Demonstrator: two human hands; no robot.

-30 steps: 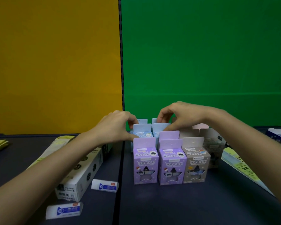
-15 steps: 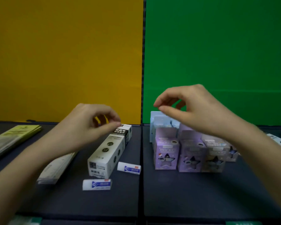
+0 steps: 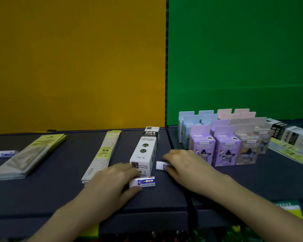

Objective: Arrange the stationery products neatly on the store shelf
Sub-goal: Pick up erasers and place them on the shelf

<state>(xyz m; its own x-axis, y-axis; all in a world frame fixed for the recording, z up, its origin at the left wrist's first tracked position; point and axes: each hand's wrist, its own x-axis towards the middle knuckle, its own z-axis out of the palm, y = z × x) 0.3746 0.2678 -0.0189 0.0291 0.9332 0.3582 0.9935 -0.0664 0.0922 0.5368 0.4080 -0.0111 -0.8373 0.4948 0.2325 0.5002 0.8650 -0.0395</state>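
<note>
Two small white erasers with blue labels lie on the dark shelf [image 3: 269,180]. My left hand [image 3: 112,180] is closed around the left end of the near eraser [image 3: 144,181], thumb below and fingers above. My right hand [image 3: 182,163] covers the right part of the far eraser [image 3: 159,165], fingertips pressed on it. A long white refill box [image 3: 144,149] lies between and just behind both hands. Purple, blue, pink and grey hang-tab boxes [image 3: 222,142] stand in tidy rows to the right.
Flat clear packets [image 3: 104,152] lie left of the refill box, and a stack of yellow-labelled packets [image 3: 30,154] further left. Another eraser [image 3: 2,153] sits at the far left edge. White and black boxes [image 3: 287,135] lie at the far right. Orange and green panels back the shelf.
Both hands left the hang-tab boxes, swung left and dropped to the shelf front. Each hand has now come down on one eraser. The view has turned left.
</note>
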